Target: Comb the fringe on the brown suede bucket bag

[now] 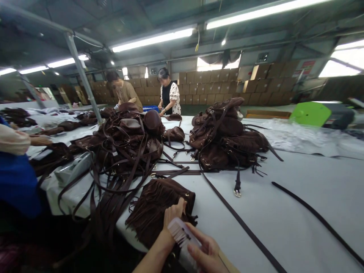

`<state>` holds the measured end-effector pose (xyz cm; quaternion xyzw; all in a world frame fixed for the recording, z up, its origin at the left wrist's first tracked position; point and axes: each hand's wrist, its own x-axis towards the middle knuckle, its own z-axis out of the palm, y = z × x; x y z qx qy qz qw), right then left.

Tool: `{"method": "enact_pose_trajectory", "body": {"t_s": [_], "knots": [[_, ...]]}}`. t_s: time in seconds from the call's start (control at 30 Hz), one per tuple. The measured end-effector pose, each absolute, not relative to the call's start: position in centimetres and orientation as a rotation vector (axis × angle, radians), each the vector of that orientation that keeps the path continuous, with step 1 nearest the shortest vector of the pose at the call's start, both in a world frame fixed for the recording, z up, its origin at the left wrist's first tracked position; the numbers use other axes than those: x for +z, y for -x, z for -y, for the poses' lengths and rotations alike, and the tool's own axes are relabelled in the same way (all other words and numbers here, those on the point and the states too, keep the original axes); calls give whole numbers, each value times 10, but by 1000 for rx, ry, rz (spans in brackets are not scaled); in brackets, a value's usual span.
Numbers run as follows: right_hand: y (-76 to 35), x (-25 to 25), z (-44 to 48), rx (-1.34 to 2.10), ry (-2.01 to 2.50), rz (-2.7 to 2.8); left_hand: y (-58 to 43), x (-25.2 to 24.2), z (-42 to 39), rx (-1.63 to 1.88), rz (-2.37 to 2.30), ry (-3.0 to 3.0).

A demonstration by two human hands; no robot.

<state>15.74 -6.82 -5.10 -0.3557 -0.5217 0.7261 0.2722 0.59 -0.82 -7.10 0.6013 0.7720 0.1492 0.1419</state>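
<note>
A dark brown fringed bag (159, 199) lies at the near edge of the white table, its fringe spread over the front. My left hand (173, 214) is closed on the bag's right side, near a small metal eyelet; the fingertips are partly hidden. In my right hand (206, 248) is a pale comb (179, 230) with a row of teeth, held just over my left wrist. Whether the comb touches the wrist I cannot tell. Below the comb, a pale translucent part near my right palm is hard to make out.
Piles of brown bags (131, 140) and more bags (222, 140) stand beyond my hands. Long straps (241, 223) cross the table; others hang off its left edge. A co-worker's arm (14, 140) reaches in from the left. Two people work at the far side. A green machine (309, 113) stands right.
</note>
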Motion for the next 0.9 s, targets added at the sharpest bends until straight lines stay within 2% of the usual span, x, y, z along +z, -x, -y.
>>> {"method": "enact_pose_trajectory", "body": {"t_s": [0.1, 0.23, 0.33, 0.47, 0.6, 0.77, 0.9], "knots": [[-163, -39, 65, 1928, 1072, 1467, 0, -64, 18, 615, -2057, -1736], [-166, -24, 54, 1882, 1073, 1466, 20, -40, 41, 985, -1346, -1643], [-162, -8, 50, 1875, 1018, 1433, 33, -20, 54, 1135, -929, -1306], [-151, 6, 45, 1885, 903, 1422, 32, -16, 58, 1273, -1085, -1080], [-136, -2, 36, 1904, 857, 1442, 19, -44, 53, 1420, -1292, -949], [-123, -26, 40, 1911, 935, 1368, 18, -76, 44, 1514, -1172, -738], [-126, -39, 58, 1963, 872, 1362, 30, -73, 34, 1731, -1106, -346]]}}
